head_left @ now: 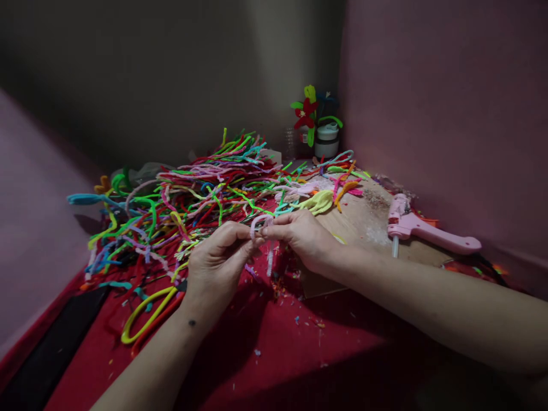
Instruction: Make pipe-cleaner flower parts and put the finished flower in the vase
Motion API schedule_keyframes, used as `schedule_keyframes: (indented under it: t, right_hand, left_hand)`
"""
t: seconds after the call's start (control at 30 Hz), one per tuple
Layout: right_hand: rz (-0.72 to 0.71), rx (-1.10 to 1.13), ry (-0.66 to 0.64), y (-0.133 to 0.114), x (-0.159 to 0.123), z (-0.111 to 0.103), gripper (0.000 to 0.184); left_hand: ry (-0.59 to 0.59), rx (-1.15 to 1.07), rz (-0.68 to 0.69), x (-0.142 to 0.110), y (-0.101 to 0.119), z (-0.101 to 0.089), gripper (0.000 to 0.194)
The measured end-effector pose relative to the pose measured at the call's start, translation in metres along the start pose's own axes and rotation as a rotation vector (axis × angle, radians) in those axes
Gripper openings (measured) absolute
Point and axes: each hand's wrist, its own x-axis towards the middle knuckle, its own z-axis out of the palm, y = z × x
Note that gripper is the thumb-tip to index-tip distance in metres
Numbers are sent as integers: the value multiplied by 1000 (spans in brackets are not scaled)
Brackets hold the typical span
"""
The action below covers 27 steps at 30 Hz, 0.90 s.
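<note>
A pale pink pipe cleaner (270, 260) is bent into a small loop between my two hands, with one end hanging straight down. My left hand (220, 257) pinches the loop's left side between thumb and fingers. From the right, my right hand (302, 237) grips the other side with its fingertips. Both hands are above the red tablecloth (274, 348), close to a large heap of colourful pipe cleaners (192, 194). Just left of my left wrist lie scissors with yellow and orange handles (148, 314); their blades are hidden.
A pink glue gun (432, 225) rests on a board (355, 222) at the right. Behind stands a white-lidded jar (326, 141) beside a red pipe-cleaner flower (305, 113). A black strip (55, 342) lies at the left. Fuzzy scraps litter the cloth.
</note>
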Motion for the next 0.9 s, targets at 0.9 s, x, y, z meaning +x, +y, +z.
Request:
schedule_keyframes:
  t: [0.9]
  right_hand:
    - [168, 267, -198, -6, -4, 2, 18]
  left_hand:
    - [-185, -517, -411, 7, -1, 0, 18]
